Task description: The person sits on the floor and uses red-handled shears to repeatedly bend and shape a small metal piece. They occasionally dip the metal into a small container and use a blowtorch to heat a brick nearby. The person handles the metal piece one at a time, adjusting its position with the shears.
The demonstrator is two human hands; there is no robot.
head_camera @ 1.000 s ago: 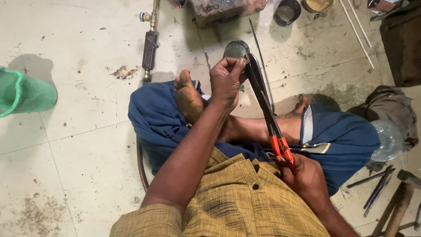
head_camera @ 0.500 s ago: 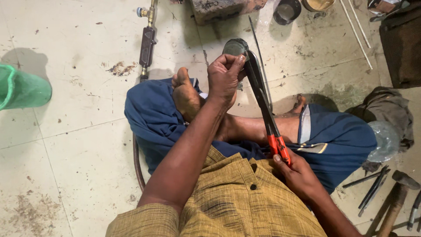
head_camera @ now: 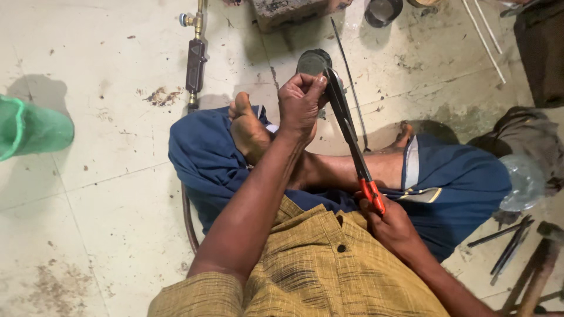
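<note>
I sit cross-legged on the floor in blue trousers. My left hand (head_camera: 301, 101) is stretched out ahead and pinches a small dark round metal part (head_camera: 312, 60) near its lower edge. Long black pliers (head_camera: 348, 132) with red-orange grips reach up to that part, their jaws beside my left fingers. My right hand (head_camera: 392, 226) is closed around the red-orange grips close to my lap. The spot where the jaws touch the part is hidden by my left fingers.
A gas torch with brass fittings (head_camera: 195, 58) and its hose lies at the upper left. A green plastic container (head_camera: 32, 128) sits at the left edge. A brick-like block (head_camera: 294, 10), a small metal cup (head_camera: 383, 10), thin rods (head_camera: 483, 38) and several hand tools (head_camera: 517, 246) lie around me.
My left hand and the round part have stayed together at the pliers' jaws. The view has shifted slightly; my right hand keeps its grip on the handles.
</note>
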